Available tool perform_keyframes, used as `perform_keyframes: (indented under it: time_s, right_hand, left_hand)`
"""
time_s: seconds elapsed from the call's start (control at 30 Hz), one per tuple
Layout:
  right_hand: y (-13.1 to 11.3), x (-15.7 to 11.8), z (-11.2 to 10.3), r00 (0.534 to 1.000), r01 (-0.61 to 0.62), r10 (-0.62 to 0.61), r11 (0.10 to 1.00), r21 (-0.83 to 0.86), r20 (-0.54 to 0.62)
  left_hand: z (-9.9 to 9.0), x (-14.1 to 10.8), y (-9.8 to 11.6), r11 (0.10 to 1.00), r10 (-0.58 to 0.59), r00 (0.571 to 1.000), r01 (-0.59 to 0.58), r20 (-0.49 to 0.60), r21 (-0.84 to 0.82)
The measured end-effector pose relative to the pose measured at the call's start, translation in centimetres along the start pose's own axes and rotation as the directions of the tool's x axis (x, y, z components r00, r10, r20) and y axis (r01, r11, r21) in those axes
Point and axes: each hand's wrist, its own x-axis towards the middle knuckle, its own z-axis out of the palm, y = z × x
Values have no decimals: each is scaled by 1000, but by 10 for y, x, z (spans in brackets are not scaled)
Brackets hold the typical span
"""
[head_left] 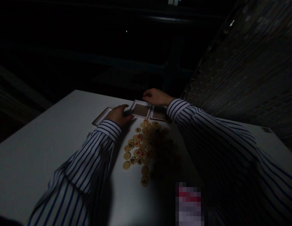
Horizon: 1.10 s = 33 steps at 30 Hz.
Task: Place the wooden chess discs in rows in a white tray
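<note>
My left hand (119, 115) hovers at the left of an open shallow box (141, 109) with a brown inside, its thumb and fingers apart and nothing seen between them. Above the far right corner of that box is my right hand (157, 96), its fingers loosely bent with a small gap to the thumb; no held thing shows. Many round wooden Chinese chess pieces (137, 153) lie loose in a heap on the near side, some with red or black characters, others plain side up. Shadow darkens the heap's right part.
A second shallow tray (159, 113) sits against the box, partly behind my right cuff. Left of the box, a light flat lid or tray (102, 116) lies partly under my left hand. The white table (54, 125) ends just beyond; a rough stacked pile (249, 72) rises at right.
</note>
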Motion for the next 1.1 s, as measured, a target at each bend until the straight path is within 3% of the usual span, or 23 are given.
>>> perform_keyframes:
  time_s: [0.77,1.1]
  right_hand:
    - [15,12,1,999,-39,39,998,-53,9]
    - [24,13,9,994,-89,93,993,-74,53]
  left_hand:
    - [15,12,-1,998,7,999,-4,47,-59]
    - [16,15,2,1000,-17,993,16,118,9]
